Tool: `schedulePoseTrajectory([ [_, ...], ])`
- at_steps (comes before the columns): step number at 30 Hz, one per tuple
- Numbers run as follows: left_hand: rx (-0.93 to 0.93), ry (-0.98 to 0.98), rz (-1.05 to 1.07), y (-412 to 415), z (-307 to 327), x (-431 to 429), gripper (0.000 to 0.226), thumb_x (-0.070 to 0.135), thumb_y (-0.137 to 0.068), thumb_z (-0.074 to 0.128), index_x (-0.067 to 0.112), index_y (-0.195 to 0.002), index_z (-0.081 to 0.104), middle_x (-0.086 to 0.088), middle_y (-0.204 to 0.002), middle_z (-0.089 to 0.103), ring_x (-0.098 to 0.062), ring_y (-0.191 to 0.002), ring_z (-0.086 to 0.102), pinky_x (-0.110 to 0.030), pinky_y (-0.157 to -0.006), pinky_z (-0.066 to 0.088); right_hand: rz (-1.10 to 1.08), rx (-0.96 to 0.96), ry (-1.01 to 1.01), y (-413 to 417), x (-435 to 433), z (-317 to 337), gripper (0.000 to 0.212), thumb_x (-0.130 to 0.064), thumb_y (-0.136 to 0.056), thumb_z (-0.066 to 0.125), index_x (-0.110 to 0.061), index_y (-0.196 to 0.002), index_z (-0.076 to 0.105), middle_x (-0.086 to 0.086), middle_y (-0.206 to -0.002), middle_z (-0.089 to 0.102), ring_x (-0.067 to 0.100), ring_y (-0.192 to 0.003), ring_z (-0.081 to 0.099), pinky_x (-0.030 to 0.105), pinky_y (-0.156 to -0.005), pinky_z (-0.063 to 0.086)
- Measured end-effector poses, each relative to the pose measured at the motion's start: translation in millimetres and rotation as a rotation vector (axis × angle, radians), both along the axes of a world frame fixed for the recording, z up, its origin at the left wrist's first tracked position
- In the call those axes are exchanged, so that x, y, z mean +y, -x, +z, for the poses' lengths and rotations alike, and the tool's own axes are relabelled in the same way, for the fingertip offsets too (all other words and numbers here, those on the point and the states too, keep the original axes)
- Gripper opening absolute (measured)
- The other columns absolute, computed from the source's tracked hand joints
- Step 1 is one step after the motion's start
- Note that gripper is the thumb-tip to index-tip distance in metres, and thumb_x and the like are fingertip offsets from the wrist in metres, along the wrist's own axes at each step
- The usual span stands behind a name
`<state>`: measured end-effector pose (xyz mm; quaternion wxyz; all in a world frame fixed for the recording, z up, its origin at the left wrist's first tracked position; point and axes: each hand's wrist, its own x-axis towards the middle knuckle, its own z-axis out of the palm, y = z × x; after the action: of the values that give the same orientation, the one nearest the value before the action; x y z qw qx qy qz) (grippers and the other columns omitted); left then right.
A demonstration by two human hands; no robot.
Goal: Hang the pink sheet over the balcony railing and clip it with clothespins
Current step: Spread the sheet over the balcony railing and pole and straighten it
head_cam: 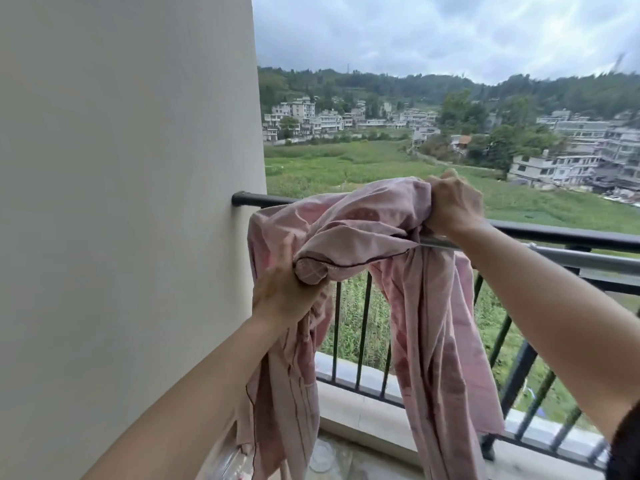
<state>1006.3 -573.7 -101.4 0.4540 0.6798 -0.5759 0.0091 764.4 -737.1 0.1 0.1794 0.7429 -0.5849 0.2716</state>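
The pink sheet [363, 223] is bunched between my two hands at the height of the black balcony railing [561, 233]. My left hand [284, 292] grips a rolled fold of it low and near me. My right hand [453, 202] clutches another bunch above the top rail. Two long tails of the sheet hang down on the balcony side, in front of the bars. Part of the cloth lies over a grey metal rod [588, 258] that runs just inside the railing. No clothespins are in view.
A plain beige wall [131, 202] fills the left, and the top rail ends against it. A stone ledge [367, 410] runs under the bars. Clear plastic [225, 459] shows at the bottom near my left arm. Fields and houses lie beyond.
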Motion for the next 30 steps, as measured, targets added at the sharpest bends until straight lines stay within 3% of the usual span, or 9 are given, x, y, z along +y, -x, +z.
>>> schedulePoseTrajectory([
  [2, -0.116, 0.021, 0.023, 18, -2, -7, 0.078, 0.058, -0.078, 0.062, 0.033, -0.144, 0.028, -0.005, -0.112, 0.069, -0.036, -0.094, 0.066, -0.038, -0.075, 0.052, 0.035, -0.093, -0.02, 23, -3, 4, 0.019, -0.03, -0.088, 0.063, -0.015, -0.1, 0.066, 0.015, -0.101, 0.059, 0.036, -0.089, 0.063, 0.036, -0.063, 0.043],
  [5, -0.153, 0.085, 0.038, 69, 7, -20, 0.058, 0.051, -0.082, 0.061, 0.024, -0.13, 0.047, -0.002, -0.082, 0.069, -0.031, -0.081, 0.068, -0.031, -0.069, 0.049, 0.083, -0.197, -0.057, 74, -10, 6, 0.005, -0.016, -0.082, 0.063, -0.012, -0.084, 0.063, 0.02, -0.094, 0.064, 0.037, -0.087, 0.063, 0.036, -0.064, 0.041],
  [10, -0.036, 0.133, -0.009, 167, 20, -54, 0.045, 0.04, -0.08, 0.063, 0.028, -0.122, 0.055, 0.0, -0.09, 0.073, -0.028, -0.086, 0.067, -0.03, -0.074, 0.05, 0.067, -0.303, -0.122, 162, -13, -11, 0.018, -0.023, -0.074, 0.073, -0.012, -0.086, 0.066, 0.019, -0.089, 0.065, 0.036, -0.086, 0.063, 0.037, -0.065, 0.044],
  [15, -0.021, 0.194, -0.099, 201, 0, -75, 0.054, 0.053, -0.075, 0.069, 0.029, -0.122, 0.058, 0.002, -0.099, 0.074, -0.025, -0.094, 0.068, -0.035, -0.081, 0.054, -0.026, -0.297, -0.062, 187, -32, -21, 0.015, -0.023, -0.078, 0.071, -0.01, -0.083, 0.065, 0.019, -0.092, 0.066, 0.032, -0.08, 0.06, 0.037, -0.062, 0.046],
  [18, 0.005, 0.163, -0.17, 221, -3, -90, 0.05, 0.057, -0.073, 0.065, 0.032, -0.115, 0.06, 0.005, -0.094, 0.073, -0.019, -0.09, 0.068, -0.032, -0.079, 0.054, -0.119, -0.295, -0.001, 214, -33, -17, 0.016, -0.023, -0.082, 0.07, -0.009, -0.086, 0.065, 0.018, -0.083, 0.063, 0.035, -0.083, 0.064, 0.043, -0.066, 0.055],
  [21, -0.021, 0.07, -0.242, 267, -5, -108, 0.047, 0.059, -0.075, 0.062, 0.03, -0.111, 0.058, 0.002, -0.089, 0.073, -0.025, -0.087, 0.068, -0.036, -0.077, 0.054, -0.204, -0.271, -0.078, 258, -30, -26, 0.015, -0.026, -0.086, 0.065, -0.012, -0.087, 0.061, 0.017, -0.085, 0.063, 0.035, -0.086, 0.064, 0.038, -0.068, 0.05],
  [24, -0.042, -0.058, -0.284, 312, -18, -122, 0.052, 0.066, -0.076, 0.057, 0.031, -0.114, 0.052, 0.001, -0.094, 0.072, -0.028, -0.09, 0.067, -0.036, -0.075, 0.052, -0.14, -0.638, -0.207, 297, -21, -42, 0.023, -0.027, -0.08, 0.072, -0.015, -0.097, 0.063, 0.012, -0.094, 0.069, 0.028, -0.086, 0.066, 0.039, -0.075, 0.057],
  [27, -0.047, -0.161, -0.367, 363, -23, -121, 0.058, 0.068, -0.077, 0.056, 0.025, -0.114, 0.046, -0.003, -0.098, 0.07, -0.031, -0.093, 0.065, -0.036, -0.072, 0.046, 0.026, -1.147, -0.322, 326, -4, -53, 0.065, -0.015, -0.073, 0.079, -0.012, -0.132, 0.052, 0.011, -0.108, 0.068, 0.022, -0.093, 0.069, 0.039, -0.08, 0.061],
  [30, -0.041, -0.344, -0.554, 391, -16, -118, 0.084, 0.078, -0.065, 0.061, 0.02, -0.122, 0.04, -0.004, -0.11, 0.066, -0.029, -0.102, 0.064, -0.038, -0.082, 0.052, 0.039, -1.192, -0.267, 328, 14, -58, 0.05, -0.035, -0.086, 0.067, -0.011, -0.129, 0.057, 0.011, -0.113, 0.068, 0.024, -0.099, 0.067, 0.037, -0.078, 0.058],
])
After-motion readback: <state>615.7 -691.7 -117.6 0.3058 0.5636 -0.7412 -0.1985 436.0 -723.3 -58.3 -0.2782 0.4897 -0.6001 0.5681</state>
